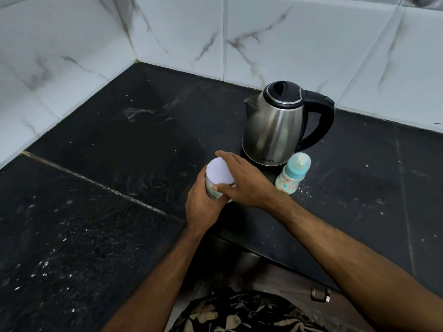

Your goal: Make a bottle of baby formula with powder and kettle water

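Both hands on the formula tin, near the counter's front edge.

Left hand point(203, 202) wraps the formula tin point(217, 180) from below, fingers curled round its side; right hand point(242, 182) lies over the white lid point(219, 173), thumb pinching the rim, fingers arched across the far side. Baby bottle point(292, 176) stands just right of the hands, teal collar on, contents unclear. Steel kettle point(278, 125) behind it, lid closed. Dark countertop point(107, 152) runs wide to the left, up to the marble-tiled wall point(167, 32).
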The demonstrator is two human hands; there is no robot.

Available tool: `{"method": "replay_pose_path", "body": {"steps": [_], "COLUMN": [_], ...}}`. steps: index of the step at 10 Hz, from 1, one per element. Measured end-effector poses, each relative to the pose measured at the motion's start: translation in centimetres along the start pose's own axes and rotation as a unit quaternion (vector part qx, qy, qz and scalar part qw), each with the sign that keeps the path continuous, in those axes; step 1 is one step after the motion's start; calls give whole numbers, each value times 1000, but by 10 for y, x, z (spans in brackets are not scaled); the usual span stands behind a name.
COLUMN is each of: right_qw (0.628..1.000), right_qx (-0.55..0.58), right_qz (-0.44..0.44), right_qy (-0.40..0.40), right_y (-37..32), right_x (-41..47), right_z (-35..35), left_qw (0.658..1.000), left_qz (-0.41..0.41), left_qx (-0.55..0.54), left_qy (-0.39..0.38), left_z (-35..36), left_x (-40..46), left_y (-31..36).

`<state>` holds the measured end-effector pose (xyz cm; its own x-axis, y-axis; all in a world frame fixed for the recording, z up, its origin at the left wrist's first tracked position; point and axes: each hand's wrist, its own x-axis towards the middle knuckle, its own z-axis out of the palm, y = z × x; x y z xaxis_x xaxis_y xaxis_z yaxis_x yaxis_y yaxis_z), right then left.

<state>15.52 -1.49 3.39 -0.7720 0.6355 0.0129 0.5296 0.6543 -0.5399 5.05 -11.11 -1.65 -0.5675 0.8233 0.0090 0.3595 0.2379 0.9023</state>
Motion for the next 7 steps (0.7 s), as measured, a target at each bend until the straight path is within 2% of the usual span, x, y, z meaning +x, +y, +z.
{"method": "replay_pose_path", "body": {"steps": [4,5,6,7], "right_qw": [997,995,991,969], "right_qx": [78,85,75,52], "right_qz": [15,13,15,20], "right_qy": [17,43,111,243], "right_y": [4,5,11,19], "right_x": [-7,-11,-16,-19], "right_z": [7,4,-6,-22], "left_qw": [998,997,997,999], "left_qz": [1,-5,-3,10], "left_qx": [36,44,22,28], "left_qy": [-49,-62,-68,-36], "left_z": [-7,-8,-9,-9], "left_x": [3,10,14,19], "left_y": [1,1,4,11]}}
